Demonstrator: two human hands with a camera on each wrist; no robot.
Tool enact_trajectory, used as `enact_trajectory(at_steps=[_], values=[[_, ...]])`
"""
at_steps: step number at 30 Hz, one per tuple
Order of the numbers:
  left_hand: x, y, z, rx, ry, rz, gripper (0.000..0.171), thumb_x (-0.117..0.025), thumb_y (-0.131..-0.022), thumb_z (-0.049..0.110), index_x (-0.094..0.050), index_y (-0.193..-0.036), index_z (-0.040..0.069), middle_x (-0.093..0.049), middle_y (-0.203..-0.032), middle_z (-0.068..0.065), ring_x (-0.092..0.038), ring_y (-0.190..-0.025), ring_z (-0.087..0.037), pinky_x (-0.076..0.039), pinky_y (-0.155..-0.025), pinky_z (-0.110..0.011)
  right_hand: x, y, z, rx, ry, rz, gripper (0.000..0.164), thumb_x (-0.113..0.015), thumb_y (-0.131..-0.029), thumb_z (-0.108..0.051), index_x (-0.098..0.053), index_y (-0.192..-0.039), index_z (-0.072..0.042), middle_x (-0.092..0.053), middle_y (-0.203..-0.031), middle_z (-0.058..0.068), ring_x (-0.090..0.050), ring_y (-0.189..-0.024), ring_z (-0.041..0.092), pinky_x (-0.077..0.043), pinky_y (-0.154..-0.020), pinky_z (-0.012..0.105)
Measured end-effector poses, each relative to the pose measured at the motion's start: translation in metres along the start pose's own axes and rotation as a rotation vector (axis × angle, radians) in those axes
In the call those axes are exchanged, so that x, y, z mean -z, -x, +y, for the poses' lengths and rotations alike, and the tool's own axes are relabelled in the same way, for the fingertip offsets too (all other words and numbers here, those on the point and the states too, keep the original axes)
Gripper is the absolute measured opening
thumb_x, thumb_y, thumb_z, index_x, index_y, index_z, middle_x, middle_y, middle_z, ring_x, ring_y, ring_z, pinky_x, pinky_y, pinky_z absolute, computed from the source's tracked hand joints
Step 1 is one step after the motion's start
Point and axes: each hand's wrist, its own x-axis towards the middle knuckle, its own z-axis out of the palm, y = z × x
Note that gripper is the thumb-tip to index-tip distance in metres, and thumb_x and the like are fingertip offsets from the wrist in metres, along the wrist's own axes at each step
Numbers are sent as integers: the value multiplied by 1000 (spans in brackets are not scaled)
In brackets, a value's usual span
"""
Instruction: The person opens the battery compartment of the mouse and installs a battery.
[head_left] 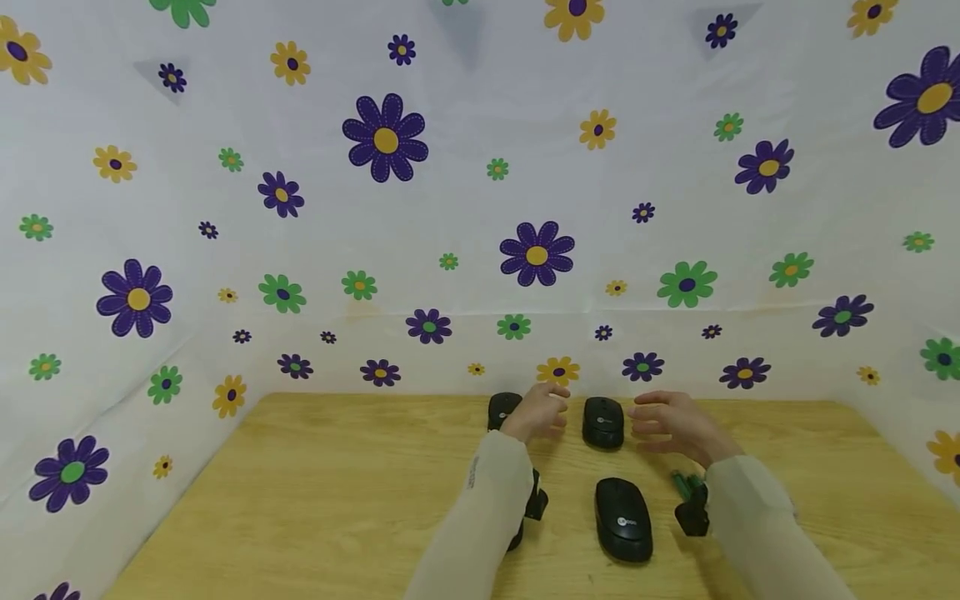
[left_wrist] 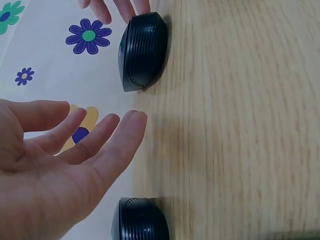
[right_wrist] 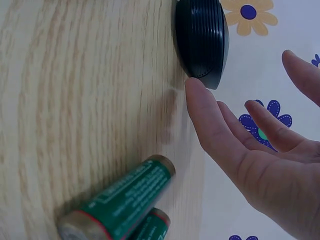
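Note:
Two black computer mice stand along the table's back edge: the back middle mouse [head_left: 603,422] lies between my two hands, and the back left mouse [head_left: 504,407] is partly covered by my left hand [head_left: 537,410]. That hand hovers with relaxed, parted fingers and holds nothing. Loosely bent and also holding nothing, my right hand [head_left: 675,423] is just right of the middle mouse; in the right wrist view a fingertip [right_wrist: 194,87] appears right at the end of that mouse [right_wrist: 202,42]. Nearer to me lies a front mouse [head_left: 624,520].
Two green batteries [right_wrist: 125,197] lie beneath my right wrist, partly hidden in the head view. Another dark object [head_left: 516,537] shows behind my left sleeve, mostly covered. A white flowered cloth [head_left: 450,208] hangs behind the wooden table [head_left: 315,500] and along its sides.

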Motion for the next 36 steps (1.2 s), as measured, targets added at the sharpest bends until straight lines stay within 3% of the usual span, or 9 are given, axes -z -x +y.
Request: enact_trajectory(at_steps=[10,15,19,21,23,28,36], values=[[-5,-7,0,20,54,-41,40,-47,-101,0,-51,-141,-4,-50,-141,-22,-54,-126,-39,-55,-97,-51,-4,-8,1,-58,-39,33,60,-56,-105,-16,-28,-147,15,-38,-146,37,-55,-122,46,-57,-94,52],[-8,-10,-4,60,139,-35,45,-47,-100,-5,-48,-145,-3,-46,-147,-25,-49,-132,-42,-52,-100,-54,-4,-10,3,-67,-64,35,62,-57,-105,-15,-27,-149,15,-35,-148,36,-52,-123,45,-58,-92,51],[-10,-12,-5,61,180,-30,50,-44,-97,-10,-45,-146,-5,-49,-137,-21,-53,-122,-36,-52,-100,-55,-7,-14,3,-77,-52,38,63,-58,-104,-15,-26,-150,14,-32,-150,37,-45,-130,50,-57,-94,50],[-12,-13,-6,50,175,-25,51,-43,-95,-11,-45,-145,-5,-51,-124,-18,-53,-109,-30,-53,-99,-54,-9,-17,3,-83,-49,45,63,-58,-103,-15,-26,-150,13,-30,-151,37,-41,-133,52,-56,-95,51],[-13,-13,-6,36,170,-24,54,-42,-92,-13,-45,-145,-6,-50,-123,-17,-50,-103,-28,-54,-97,-54,-11,-20,2,-85,-50,48,63,-59,-103,-13,-26,-150,13,-30,-151,37,-40,-134,52,-55,-97,52],[-18,-15,-5,40,147,-29,55,-45,-92,-15,-47,-146,-3,-46,-145,-22,-52,-125,-36,-57,-94,-51,-14,-25,2,-91,-57,55,61,-58,-102,-8,-27,-150,12,-28,-152,39,-39,-134,53,-54,-96,55],[-26,-17,-3,75,119,-10,48,-55,-96,-9,-51,-143,-2,-56,-131,-24,-56,-121,-37,-61,-85,-46,-16,-31,1,-80,6,44,57,-58,-98,0,-33,-148,13,-31,-147,40,-42,-129,52,-53,-98,57]])
